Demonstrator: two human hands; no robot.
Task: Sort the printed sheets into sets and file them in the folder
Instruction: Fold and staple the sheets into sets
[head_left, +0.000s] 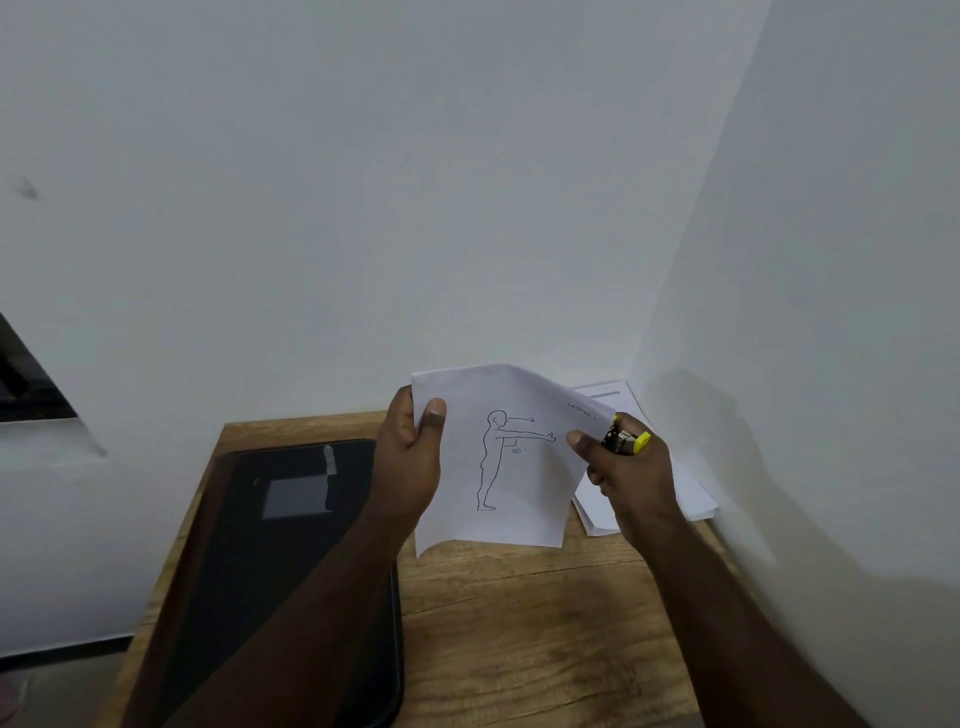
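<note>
Sheets (498, 467) of printed paper, held up above the worktop (545, 623) in both hands, top page showing a line drawing of a standing figure with one arm stretched forward and a "90" mark beneath it. Left hand (410, 457) pinching the upper left corner, thumb on the printed face and fingers behind. Right hand (623, 467) pinching the right edge between thumb and fingers, with a small yellow-and-black object (626, 440) also tucked among its fingers, possibly a stapler or clip, too small to tell. Paper thin, light and limp: upper right part bowing over, lower edge curling free. Likely easy to crease or let slip apart, so best gripped at opposite edges as now, with a flat pinch rather than a squeeze, and kept squared before filing. More than one page apparently in the bundle, exact count not readable.

Just behind and right, a second stack of sheets (691, 499) lying flat in the corner of the worktop against the wall. To the left, well apart from the held pages, a black folder (291, 545), closed, flat, with a grey label patch on its cover. Sorting apparently under way; filing not yet begun.
</note>
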